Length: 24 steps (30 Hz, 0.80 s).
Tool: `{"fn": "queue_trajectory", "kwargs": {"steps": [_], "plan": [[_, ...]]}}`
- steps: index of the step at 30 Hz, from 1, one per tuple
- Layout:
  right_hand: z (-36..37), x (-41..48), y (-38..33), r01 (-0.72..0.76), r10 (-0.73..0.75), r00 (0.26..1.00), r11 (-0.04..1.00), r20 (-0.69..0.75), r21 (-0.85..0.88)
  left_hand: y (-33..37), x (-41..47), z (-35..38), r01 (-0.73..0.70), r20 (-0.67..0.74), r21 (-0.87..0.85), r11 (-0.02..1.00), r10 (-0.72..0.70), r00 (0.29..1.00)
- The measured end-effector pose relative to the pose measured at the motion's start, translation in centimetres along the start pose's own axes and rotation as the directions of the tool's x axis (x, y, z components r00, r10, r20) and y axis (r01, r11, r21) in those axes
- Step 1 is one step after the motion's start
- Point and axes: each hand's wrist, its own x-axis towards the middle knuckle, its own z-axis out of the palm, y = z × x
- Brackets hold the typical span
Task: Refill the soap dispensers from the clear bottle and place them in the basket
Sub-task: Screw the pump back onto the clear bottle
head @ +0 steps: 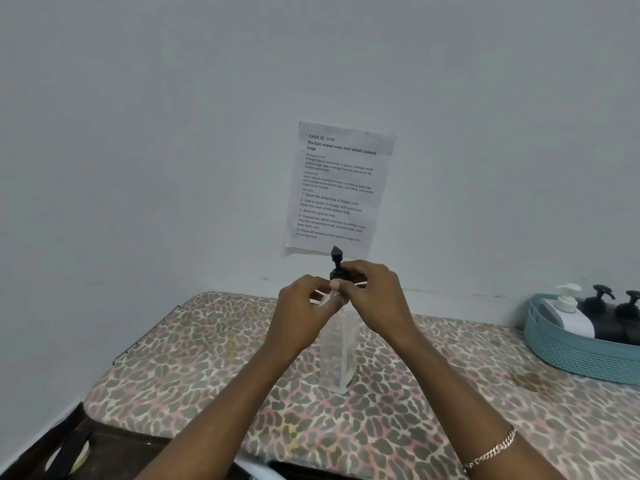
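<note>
A clear bottle stands upright in the middle of the leopard-print table. My left hand grips its neck. My right hand is closed around the collar of the black pump top on that bottle, whose nozzle sticks up above my fingers. At the right edge a teal basket holds a white soap dispenser and two black soap dispensers, all leaning against its rim.
A printed sheet of paper is taped to the white wall straight behind the bottle. The table's left end drops off to a dark floor with a dark object below it.
</note>
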Motion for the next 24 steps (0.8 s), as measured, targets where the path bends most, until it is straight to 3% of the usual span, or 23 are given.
{"fn": "queue_trajectory", "kwargs": {"steps": [7, 20, 24], "plan": [[0.0, -0.5, 0.8, -0.017, 0.017, 1.000, 1.000, 0.019, -0.009, -0.8, -0.3, 0.3, 0.008, -0.003, -0.028, 1.000, -0.008, 1.000], [-0.7, -0.4, 1.8, -0.017, 0.019, 0.994, 1.000, 0.104, -0.023, -1.3, -1.4, 0.6, -0.133, 0.035, -0.047, 0.990, 0.135, 0.990], [-1.2, 0.1, 1.7, -0.016, 0.023, 0.985, 0.999, 0.169, -0.043, -1.6, -1.6, 0.4, -0.095, 0.085, -0.064, 0.993, 0.100, 0.991]]}}
